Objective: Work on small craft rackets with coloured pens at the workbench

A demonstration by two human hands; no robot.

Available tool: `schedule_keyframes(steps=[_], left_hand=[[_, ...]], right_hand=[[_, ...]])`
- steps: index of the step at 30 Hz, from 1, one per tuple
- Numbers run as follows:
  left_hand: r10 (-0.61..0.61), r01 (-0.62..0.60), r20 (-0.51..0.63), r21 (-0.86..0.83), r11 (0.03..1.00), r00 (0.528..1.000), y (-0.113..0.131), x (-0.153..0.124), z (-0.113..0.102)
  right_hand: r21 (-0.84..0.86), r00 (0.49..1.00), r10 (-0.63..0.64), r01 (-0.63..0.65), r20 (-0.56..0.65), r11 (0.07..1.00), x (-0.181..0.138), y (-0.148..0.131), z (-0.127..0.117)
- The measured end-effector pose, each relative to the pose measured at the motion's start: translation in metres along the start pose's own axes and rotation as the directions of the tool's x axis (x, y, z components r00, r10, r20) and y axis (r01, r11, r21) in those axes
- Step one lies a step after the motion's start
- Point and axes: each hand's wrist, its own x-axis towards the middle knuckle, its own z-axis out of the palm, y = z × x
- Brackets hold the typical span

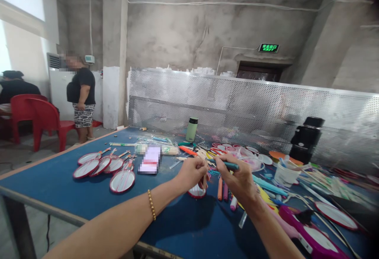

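Note:
My left hand (194, 171) is pinched closed around a flat wooden stick (204, 180). Just below those fingers shows a round white disc with a red rim (196, 191); whether the stick is joined to it I cannot tell. Closed around a teal pen-like tool (230, 165), my right hand (238, 176) has the tool's thin end toward the left fingertips. The fingers partly hide where tool and stick come close. Under the right hand lie an orange marker-like stick (220, 188) and a purple one (225, 192).
Several red-rimmed discs with short handles (122, 181) lie at left, near a phone (150, 160). A green bottle (192, 129) stands behind. To the right are a white cup (286, 174), a magenta device (310, 233) and scattered sticks. A perforated metal screen (177, 97) borders the back. A person (84, 89) stands at far left.

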Motion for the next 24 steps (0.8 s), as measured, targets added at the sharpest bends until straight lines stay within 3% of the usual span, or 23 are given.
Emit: schedule_keyframes(steps=[24], left_hand=[[0.000, 0.000, 0.003, 0.007, 1.000, 1.000, 0.0024, -0.0021, 0.0007]], right_hand=[[-0.008, 1.000, -0.017, 0.017, 0.002, 1.000, -0.0003, 0.0019, 0.0007]])
